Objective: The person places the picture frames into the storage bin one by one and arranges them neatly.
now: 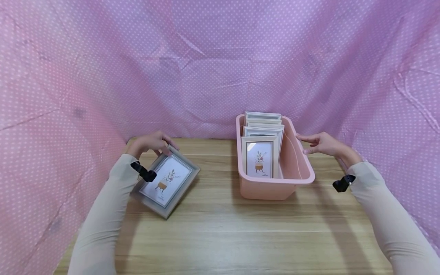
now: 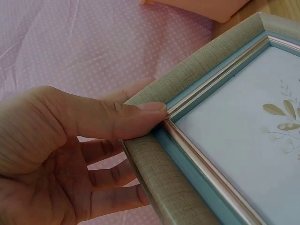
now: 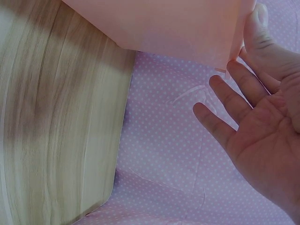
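On the left, my left hand [image 1: 152, 143] pinches a corner of a grey picture frame [image 2: 187, 187]. The thumb [image 2: 136, 119] lies on the front moulding, with the fingers behind it. This frame has a blue-green and silvery inner border and a print of a plant in a brown pot; it is tilted, its print facing up. To the right is a pink plastic bin [image 1: 268, 193] with several picture frames [image 1: 262, 131] standing in a row along its left side. My right hand [image 1: 323, 144] touches the bin's right rim with thumb and index finger, the other fingers [image 3: 215, 122] extended.
The bin stands on a wood-grain table [image 1: 213, 229]. Pink dotted cloth [image 1: 206, 68] hangs behind the table and along both sides. Black wrist cameras [image 1: 342, 184] sit on both sleeves.
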`<state>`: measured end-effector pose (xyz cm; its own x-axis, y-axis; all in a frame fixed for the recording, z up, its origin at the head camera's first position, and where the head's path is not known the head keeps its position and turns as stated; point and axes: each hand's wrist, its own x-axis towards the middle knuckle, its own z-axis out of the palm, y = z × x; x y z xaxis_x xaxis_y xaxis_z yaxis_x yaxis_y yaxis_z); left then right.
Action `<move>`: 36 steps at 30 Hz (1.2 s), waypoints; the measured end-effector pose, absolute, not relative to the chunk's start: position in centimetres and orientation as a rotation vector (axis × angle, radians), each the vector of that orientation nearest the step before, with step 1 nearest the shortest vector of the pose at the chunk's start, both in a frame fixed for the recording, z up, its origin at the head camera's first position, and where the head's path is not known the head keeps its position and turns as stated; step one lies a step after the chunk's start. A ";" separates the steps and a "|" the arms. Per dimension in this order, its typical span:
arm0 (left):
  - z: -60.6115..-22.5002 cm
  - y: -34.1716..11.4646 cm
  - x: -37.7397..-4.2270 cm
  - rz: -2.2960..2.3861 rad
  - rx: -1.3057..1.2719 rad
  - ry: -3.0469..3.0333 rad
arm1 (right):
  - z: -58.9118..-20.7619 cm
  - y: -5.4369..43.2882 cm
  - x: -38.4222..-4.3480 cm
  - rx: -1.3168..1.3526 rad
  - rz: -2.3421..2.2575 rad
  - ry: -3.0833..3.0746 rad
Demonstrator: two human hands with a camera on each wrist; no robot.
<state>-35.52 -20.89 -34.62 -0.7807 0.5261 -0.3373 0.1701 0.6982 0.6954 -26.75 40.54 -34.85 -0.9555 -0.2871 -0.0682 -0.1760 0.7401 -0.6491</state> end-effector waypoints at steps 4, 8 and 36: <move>-34.3 -20.7 -35.7 0.927 0.548 2.375 | -34.8 40.6 -26.7 -0.376 -1.019 2.768; -34.0 -20.4 -35.9 0.956 0.576 2.379 | -34.7 40.6 -26.8 -0.374 -1.004 2.783; -33.9 -19.4 -36.0 1.248 0.488 2.381 | -35.0 40.6 -26.7 -0.359 -1.028 2.768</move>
